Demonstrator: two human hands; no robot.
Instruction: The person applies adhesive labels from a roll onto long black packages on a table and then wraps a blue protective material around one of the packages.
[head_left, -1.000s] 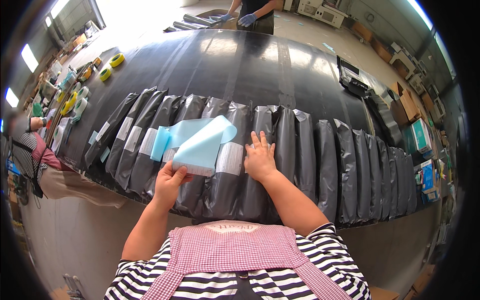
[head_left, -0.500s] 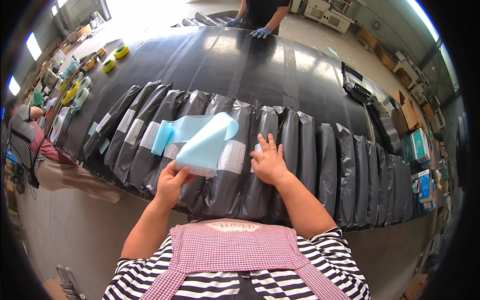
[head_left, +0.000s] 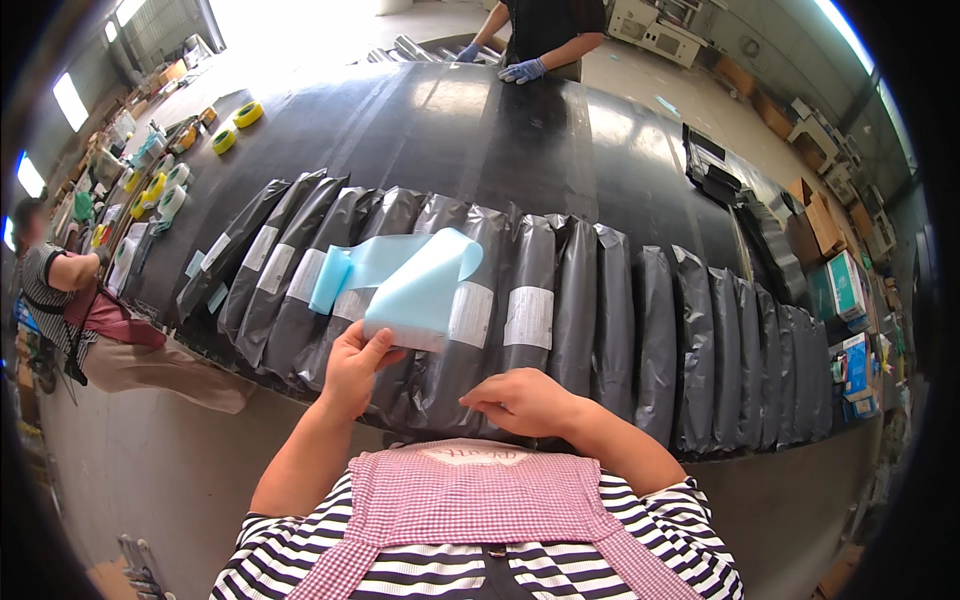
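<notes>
My left hand pinches the lower end of a light blue label strip, which loops up and trails left over grey plastic parcels. A pale label edge shows at the strip's lower end, by my thumb. My right hand hovers over the near ends of the parcels, its fingers bent together and pointing left, with nothing visible in them. Just beyond it, a white label sits on a dark grey parcel. Parcels to the left of it bear white labels too, partly covered by the blue strip.
Several unlabelled-looking parcels lie in the row to the right. Yellow tape rolls stand at the far left of the black table. A co-worker's gloved hand rests on the far edge; another person stands left.
My right hand has drawn back from the parcel toward me and its spread fingers have folded in. The white label there is now uncovered. My left hand still holds the strip.
</notes>
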